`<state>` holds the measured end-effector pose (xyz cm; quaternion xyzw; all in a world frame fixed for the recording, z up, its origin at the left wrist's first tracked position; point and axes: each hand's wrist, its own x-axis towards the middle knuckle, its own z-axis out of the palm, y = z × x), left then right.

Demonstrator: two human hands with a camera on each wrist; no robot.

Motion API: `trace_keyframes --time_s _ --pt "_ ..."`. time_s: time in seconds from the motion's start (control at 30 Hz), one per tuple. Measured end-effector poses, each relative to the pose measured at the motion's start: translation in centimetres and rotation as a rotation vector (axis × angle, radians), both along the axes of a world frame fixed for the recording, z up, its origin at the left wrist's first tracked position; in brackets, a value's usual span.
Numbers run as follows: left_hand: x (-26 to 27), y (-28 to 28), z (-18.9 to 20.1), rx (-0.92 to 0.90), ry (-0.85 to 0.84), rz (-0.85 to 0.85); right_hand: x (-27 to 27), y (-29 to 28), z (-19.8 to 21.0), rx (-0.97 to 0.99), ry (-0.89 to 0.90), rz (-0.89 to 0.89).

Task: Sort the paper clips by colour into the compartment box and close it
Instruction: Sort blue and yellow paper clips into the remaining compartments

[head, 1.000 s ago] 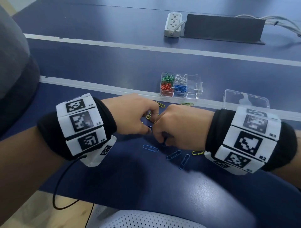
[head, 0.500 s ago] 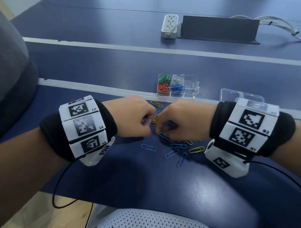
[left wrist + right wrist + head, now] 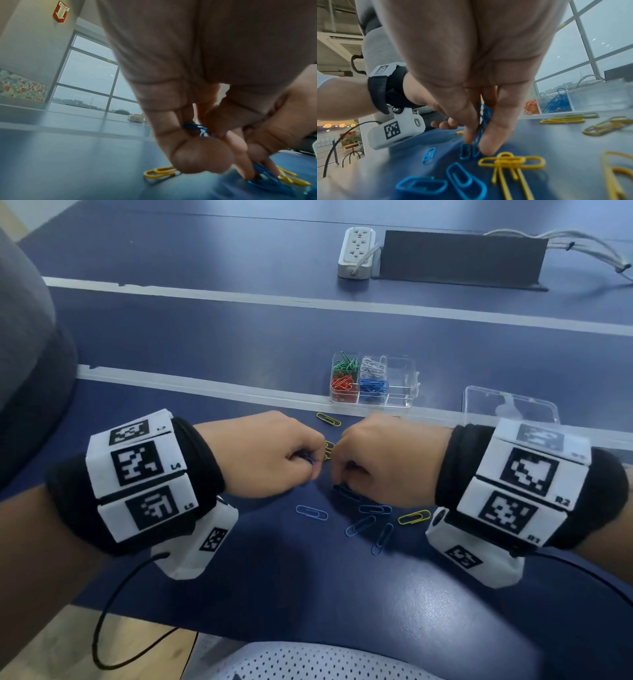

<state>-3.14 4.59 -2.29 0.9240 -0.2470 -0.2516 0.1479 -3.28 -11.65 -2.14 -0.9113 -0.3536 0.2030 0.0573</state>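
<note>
Box straight ahead of both hands on tabletop, a little to the right, so nearer to right hand; long side across the view, blue compartment in front row, middle. Right hand pinching blue clips, tips down on tabletop; left hand curled, pinching blue clips too. Loose blue clips and yellow clips lying flat just below the hands, pointing every way.

Clear glossy plastic compartment box, smooth semi-gloss blue table, cloth wristbands
</note>
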Motion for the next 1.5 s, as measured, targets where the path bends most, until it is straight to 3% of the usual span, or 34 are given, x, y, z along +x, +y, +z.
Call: trace_keyframes --time_s 0.1,0.33,0.67,0.93,1.17,1.5 --pt "-0.6 -0.2 0.1 -0.008 -0.030 -0.042 -0.2 0.6 0.0 -0.058 -0.024 0.054" --pt "-0.9 -0.9 -0.3 0.164 -0.085 -0.154 -0.4 0.6 0.0 -0.138 -0.054 0.070" --pt "-1.1 -1.7 0.2 0.252 -0.124 -0.208 0.9 -0.4 0.4 -0.164 -0.099 -0.067" --pt "0.7 -1.5 0.5 0.038 -0.064 -0.093 3.3 -2.4 1.0 0.022 0.016 -0.263" --pt "5.2 -4.3 1.7 -0.067 -0.248 0.082 8.2 -4.3 2.2 0.233 -0.001 -0.566" --pt "11.1 -8.7 2.1 -0.179 -0.363 0.274 11.9 -5.2 2.7 0.295 0.004 -0.748"
